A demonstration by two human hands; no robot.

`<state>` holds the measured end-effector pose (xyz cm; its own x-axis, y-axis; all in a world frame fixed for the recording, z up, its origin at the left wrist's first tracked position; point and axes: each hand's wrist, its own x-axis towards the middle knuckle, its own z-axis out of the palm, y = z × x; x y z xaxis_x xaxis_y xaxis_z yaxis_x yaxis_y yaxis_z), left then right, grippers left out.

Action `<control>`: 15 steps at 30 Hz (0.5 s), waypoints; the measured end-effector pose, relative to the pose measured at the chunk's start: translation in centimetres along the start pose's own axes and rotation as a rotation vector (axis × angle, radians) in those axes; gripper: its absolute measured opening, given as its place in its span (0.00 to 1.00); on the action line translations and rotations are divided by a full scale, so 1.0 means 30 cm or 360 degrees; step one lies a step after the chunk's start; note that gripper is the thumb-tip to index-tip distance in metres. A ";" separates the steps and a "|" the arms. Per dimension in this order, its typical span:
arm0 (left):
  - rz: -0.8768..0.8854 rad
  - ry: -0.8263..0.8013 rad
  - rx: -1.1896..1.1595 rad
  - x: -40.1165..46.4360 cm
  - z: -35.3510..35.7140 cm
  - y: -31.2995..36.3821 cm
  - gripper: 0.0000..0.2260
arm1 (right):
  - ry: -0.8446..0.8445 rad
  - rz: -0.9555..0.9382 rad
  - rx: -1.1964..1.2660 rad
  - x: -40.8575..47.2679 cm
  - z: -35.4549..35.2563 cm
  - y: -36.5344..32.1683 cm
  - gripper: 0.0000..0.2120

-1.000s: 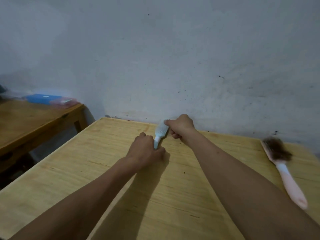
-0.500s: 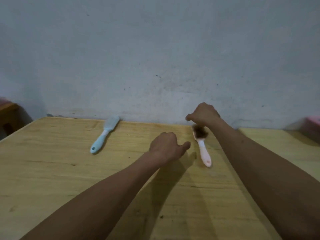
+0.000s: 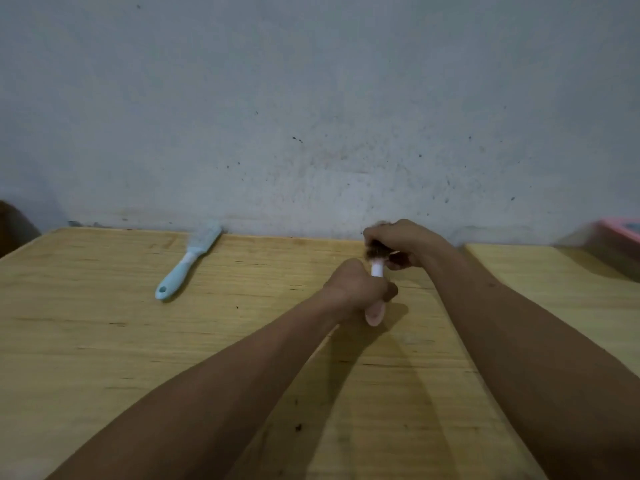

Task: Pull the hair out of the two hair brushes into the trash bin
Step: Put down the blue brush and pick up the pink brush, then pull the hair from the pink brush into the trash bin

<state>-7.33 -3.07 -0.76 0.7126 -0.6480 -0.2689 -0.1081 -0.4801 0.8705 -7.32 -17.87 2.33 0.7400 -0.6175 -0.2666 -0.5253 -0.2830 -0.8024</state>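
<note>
A pink hair brush (image 3: 376, 271) is held over the wooden table (image 3: 104, 341), handle towards me. My left hand (image 3: 356, 289) is shut around its handle, whose pink end sticks out below the fist. My right hand (image 3: 401, 242) is closed over the brush head, pinching the clump of dark brown hair (image 3: 375, 252) in the bristles. A light blue hair brush (image 3: 188, 261) lies untouched on the table at the far left, head against the wall. No trash bin is in view.
A grey wall (image 3: 311, 116) rises right behind the table's far edge. A second wooden surface (image 3: 554, 289) adjoins on the right, with a pink object (image 3: 620, 232) at its far end. A dark edge of furniture shows at far left.
The blue brush was set down at the left. My view swung right, and both hands moved to the pink brush: the left closed on its handle, the right on the hair.
</note>
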 end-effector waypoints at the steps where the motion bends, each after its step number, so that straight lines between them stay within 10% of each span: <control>1: -0.0053 -0.0035 -0.0210 -0.008 -0.027 -0.013 0.19 | -0.0059 -0.0017 0.0060 -0.008 0.006 -0.022 0.08; 6: 0.0023 -0.0026 -0.0832 -0.099 -0.171 -0.078 0.16 | -0.0560 -0.0155 0.0219 -0.096 0.074 -0.136 0.07; 15: 0.0077 0.0349 -0.0604 -0.370 -0.475 -0.291 0.11 | -0.0808 -0.0366 0.0025 -0.273 0.302 -0.320 0.24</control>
<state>-4.42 16.74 0.48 0.8476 -0.5040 -0.1659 0.0881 -0.1745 0.9807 -4.53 -3.45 7.37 0.9463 -0.1092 -0.3044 -0.3232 -0.3552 -0.8771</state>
